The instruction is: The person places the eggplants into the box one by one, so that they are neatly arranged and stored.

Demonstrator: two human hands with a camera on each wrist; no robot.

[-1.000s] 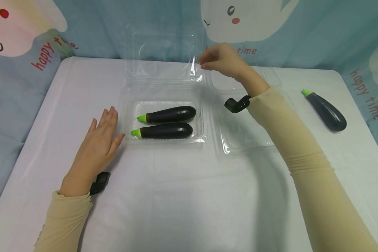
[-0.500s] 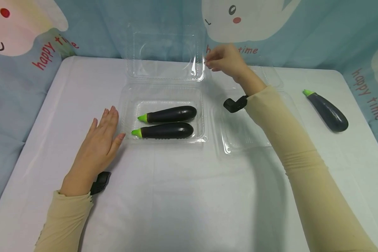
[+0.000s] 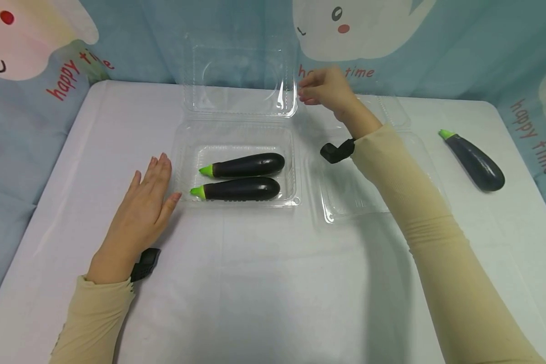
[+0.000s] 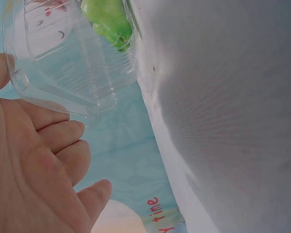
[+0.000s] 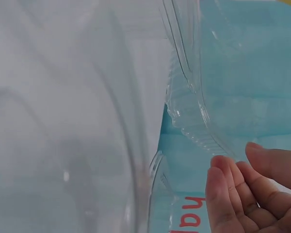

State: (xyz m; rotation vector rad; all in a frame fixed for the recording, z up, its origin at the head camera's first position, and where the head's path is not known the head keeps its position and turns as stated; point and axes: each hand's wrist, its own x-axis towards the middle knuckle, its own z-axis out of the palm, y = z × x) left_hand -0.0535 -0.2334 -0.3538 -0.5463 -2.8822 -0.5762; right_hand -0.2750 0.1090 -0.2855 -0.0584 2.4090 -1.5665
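Note:
In the head view, two dark eggplants (image 3: 249, 165) with green stems lie side by side in a clear plastic clamshell container (image 3: 236, 135). Its hinged lid (image 3: 239, 101) stands up behind them. My left hand (image 3: 138, 215) rests at the container's left side, fingers extended and thumb by its front left corner. At the lid's right edge is my right hand (image 3: 328, 92), loosely bent with thumb and fingertips apart. In the right wrist view the lid's rim (image 5: 206, 116) runs close to those fingertips; whether they touch it is hard to tell.
A second clear container (image 3: 357, 194) stands open to the right, partly behind the right forearm. Farther right, a third eggplant (image 3: 475, 162) lies on the white tabletop (image 3: 264, 283). A blue printed curtain (image 3: 136, 40) hangs behind the table.
My right hand has drawn slightly to the right, from over the lid's right edge to just beside it. The left hand and the eggplants stay in place.

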